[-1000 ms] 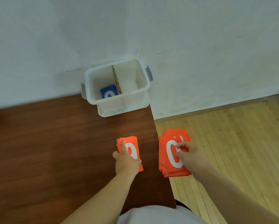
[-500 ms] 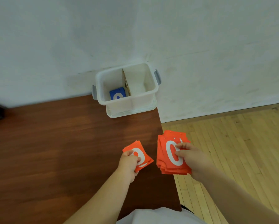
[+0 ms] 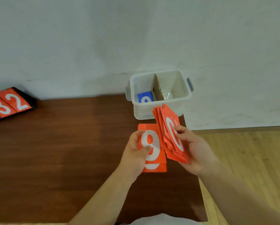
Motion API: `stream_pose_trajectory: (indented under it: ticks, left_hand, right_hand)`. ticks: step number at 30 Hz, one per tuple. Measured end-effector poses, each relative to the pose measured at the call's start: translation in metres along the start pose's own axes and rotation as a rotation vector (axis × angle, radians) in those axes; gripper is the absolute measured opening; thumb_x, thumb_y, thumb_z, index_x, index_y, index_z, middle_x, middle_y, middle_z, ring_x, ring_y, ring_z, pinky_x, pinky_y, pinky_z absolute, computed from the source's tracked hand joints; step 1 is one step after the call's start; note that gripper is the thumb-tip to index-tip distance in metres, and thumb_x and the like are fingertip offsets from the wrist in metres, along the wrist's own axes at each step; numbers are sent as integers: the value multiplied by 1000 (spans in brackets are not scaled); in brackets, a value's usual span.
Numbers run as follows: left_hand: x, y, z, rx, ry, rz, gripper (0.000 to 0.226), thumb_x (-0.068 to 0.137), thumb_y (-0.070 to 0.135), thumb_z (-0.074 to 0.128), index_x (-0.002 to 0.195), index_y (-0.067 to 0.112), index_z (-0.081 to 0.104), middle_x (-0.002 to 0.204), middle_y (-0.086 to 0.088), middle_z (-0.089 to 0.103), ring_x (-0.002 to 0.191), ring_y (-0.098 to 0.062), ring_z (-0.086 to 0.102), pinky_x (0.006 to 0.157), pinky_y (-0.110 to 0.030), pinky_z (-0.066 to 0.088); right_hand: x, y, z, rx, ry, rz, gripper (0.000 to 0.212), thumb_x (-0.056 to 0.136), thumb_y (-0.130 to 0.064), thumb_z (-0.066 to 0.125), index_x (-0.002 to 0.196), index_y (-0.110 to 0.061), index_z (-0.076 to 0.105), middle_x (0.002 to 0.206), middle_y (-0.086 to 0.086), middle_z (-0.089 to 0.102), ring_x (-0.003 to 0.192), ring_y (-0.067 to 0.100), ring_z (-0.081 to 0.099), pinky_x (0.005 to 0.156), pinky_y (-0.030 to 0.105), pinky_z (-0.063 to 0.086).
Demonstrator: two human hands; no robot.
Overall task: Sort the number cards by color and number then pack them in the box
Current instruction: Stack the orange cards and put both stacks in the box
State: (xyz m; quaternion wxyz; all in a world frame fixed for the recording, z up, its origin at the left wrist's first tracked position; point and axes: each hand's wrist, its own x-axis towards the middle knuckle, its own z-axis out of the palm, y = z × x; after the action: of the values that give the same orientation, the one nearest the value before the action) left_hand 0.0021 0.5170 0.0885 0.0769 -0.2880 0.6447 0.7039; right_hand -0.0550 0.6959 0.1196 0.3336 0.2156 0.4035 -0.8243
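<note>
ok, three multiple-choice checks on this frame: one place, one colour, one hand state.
1. Where does the blue card lie in the box?
A. left of the cardboard divider
B. right of the divider
C. across the rim

2. What colour is the fanned stack in the right hand?
A. blue
B. red
C. green

3. What is the left hand doing?
A. lying flat on the table
B. reaching into the box
C. holding the 9 card

Answers:
1 A: the blue card sits at the bottom of the compartment left of the divider.
2 B: every card face that shows in the fan is red, with a white 0 on top.
3 C: the thumb presses on the face of the 9 card, which is lifted in front of the person.
</note>
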Motion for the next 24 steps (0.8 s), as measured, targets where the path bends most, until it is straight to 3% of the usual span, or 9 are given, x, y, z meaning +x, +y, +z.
stream_pose_trajectory:
  ticks: [3,6,8,13,16,18,20,24]
  left_hand:
    - [-15,20,-27,-67,-11,53,44,95,26,72,128,48,51,121,9,70,99,-17,75,85,-44,63]
    - [-26,34,-56,-123,-50,120,35,99,46,57,132,49,45,121,10,70,102,-15,74,86,-38,62]
    - [-29,38,-76,-158,-90,143,43,94,54,54,133,53,38,118,15,71,107,-13,72,87,-37,61]
    - [-24,25,-125,-123,-153,168,59,93,42,67,126,73,30,140,13,58,124,-15,63,102,-46,55]
    - [-16,16,-150,-69,-142,206,69,90,32,65,137,70,31,141,19,55,126,-10,60,103,-44,54]
    - [-14,12,-165,-96,-140,213,70,98,19,62,144,62,32,142,20,54,126,-8,59,103,-43,54]
    - [-12,11,-177,-141,-99,237,70,100,9,60,143,59,36,141,20,55,126,-8,59,102,-42,55]
    - [-10,14,-191,-223,-29,277,63,101,18,62,139,62,37,141,20,53,128,-13,58,103,-48,54]
  right_hand:
    - [7,21,28,-144,58,-113,24,93,2,51,99,-17,66,113,16,74,98,39,72,89,57,57]
    - [13,43,53,-289,103,-184,25,94,2,55,100,-18,69,112,12,76,102,36,73,87,53,59]
    - [17,58,68,-423,138,-227,27,94,1,57,99,-22,71,112,7,76,102,33,73,87,52,60]
    - [21,91,109,-909,115,-311,24,98,-15,57,91,-36,64,107,-4,72,101,22,70,90,47,59]
    - [23,103,131,-1097,30,-303,21,97,-15,57,93,-36,60,106,-4,70,101,21,67,91,48,57]
    - [25,109,143,-1119,-13,-272,24,98,-17,57,103,-40,59,113,-7,69,104,16,67,93,45,57]
    - [24,116,154,-1046,-42,-271,39,98,-16,58,119,-49,54,124,-12,65,110,11,67,95,40,58]
    - [24,134,166,-838,-8,-320,71,95,-12,69,144,-50,35,116,-4,72,106,19,73,91,44,60]
